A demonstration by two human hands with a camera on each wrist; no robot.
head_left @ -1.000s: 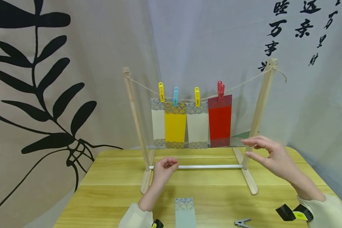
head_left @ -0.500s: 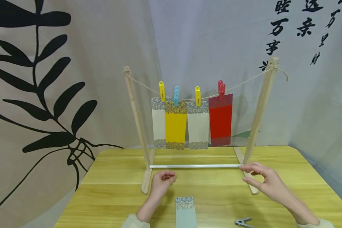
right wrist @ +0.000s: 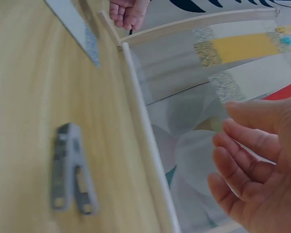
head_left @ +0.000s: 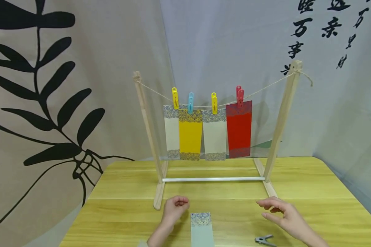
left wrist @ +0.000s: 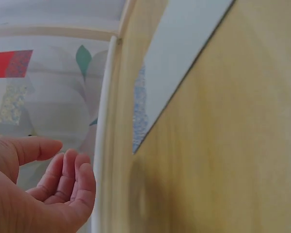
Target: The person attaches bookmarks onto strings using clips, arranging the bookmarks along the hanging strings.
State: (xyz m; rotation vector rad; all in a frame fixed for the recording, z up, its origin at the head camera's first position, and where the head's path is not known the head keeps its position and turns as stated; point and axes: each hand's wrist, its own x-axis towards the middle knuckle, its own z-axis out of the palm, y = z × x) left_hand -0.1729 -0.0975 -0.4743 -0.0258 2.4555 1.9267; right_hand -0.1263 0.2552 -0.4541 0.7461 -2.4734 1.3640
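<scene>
My left hand (head_left: 175, 212) hovers over the table with its fingers loosely bent and nothing between them. Just right of it lies a pale blue-green card (head_left: 201, 230) with a lacy patterned band at its top. My right hand (head_left: 282, 216) is in the air at the right, thumb and fingers apart, holding nothing. Below and left of that hand a grey clothespin (head_left: 265, 239) lies on the table; the right wrist view shows the clothespin (right wrist: 72, 167) close up. In the left wrist view the card (left wrist: 177, 58) lies beside my hand's fingertips.
A wooden frame (head_left: 279, 127) with a white crossbar (head_left: 213, 179) stands behind my hands. From its string hang a white card (head_left: 172, 133), a yellow card (head_left: 190, 135), another white card (head_left: 214, 135) and a red card (head_left: 239, 130), clipped by yellow, blue and red clothespins.
Both hands have drawn back toward me and down, away from the frame; the right moved farther. The hanging cards, the card on the table and the grey clothespin stay put.
</scene>
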